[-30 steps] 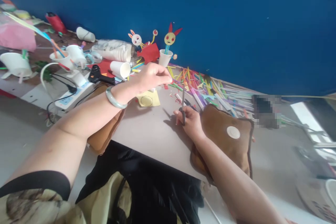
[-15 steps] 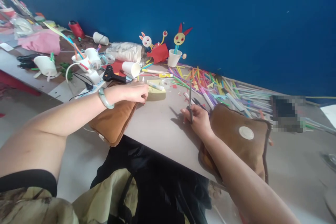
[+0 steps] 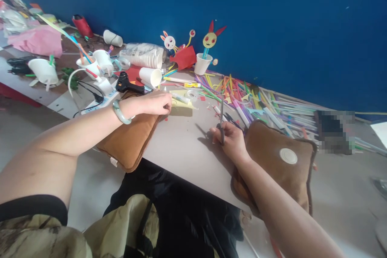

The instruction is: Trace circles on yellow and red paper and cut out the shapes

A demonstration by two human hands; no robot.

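In the head view my right hand (image 3: pixel 231 139) is closed on a pair of scissors (image 3: pixel 222 117), whose blades point up, away from me. My left hand (image 3: pixel 159 102) has its fingers curled down beside a yellow paper sheet (image 3: pixel 183 107); anything between them is hidden. A marker (image 3: pixel 180 98) and a tape roll (image 3: pixel 191 95) lie on that sheet. Under my left forearm is a brown cushion (image 3: pixel 130 141). My right forearm crosses another brown cushion (image 3: pixel 272 153) with a round white patch.
A black glue gun (image 3: pixel 128 84) and a power strip (image 3: pixel 101 102) are left of my left hand. White cups (image 3: pixel 151 76) and a rabbit figure in a cup (image 3: pixel 209 41) stand farther back. Colourful sticks (image 3: pixel 242 94) line the blue wall (image 3: pixel 287 40).
The view has shifted slightly, so objects on the left appear farther left. My left hand's fingers look a little more curled in. My right hand still grips the scissors in nearly the same place.
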